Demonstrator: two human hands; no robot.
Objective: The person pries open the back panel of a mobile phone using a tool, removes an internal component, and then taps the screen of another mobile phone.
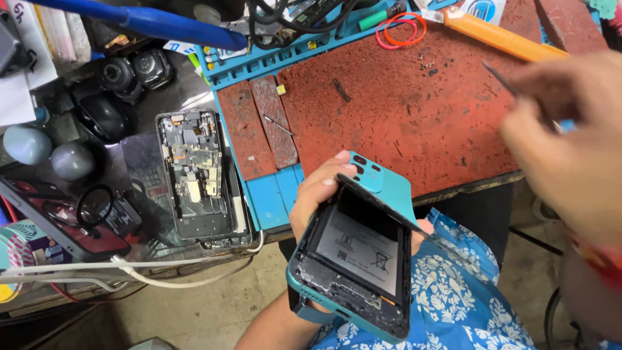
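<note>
Cluttered repair bench, red mat (414, 110). Left hand (317, 194) grips opened phone (356, 266), back cover (382, 185) half lifted. Right hand (570, 142), blurred, apparently pinches thin tool (500, 79). Step: cover separation; next move needs careful prying.

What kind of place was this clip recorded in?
Most likely a phone repair bench. The left hand holds an opened teal phone with its battery exposed, a second stripped phone lies on the bench showing its circuit boards, and a worn red work mat carries loose screws and tools.

Left hand (319, 194) curled in a grip, right hand (570, 142) raised, blurred, fingers pinched.
</note>
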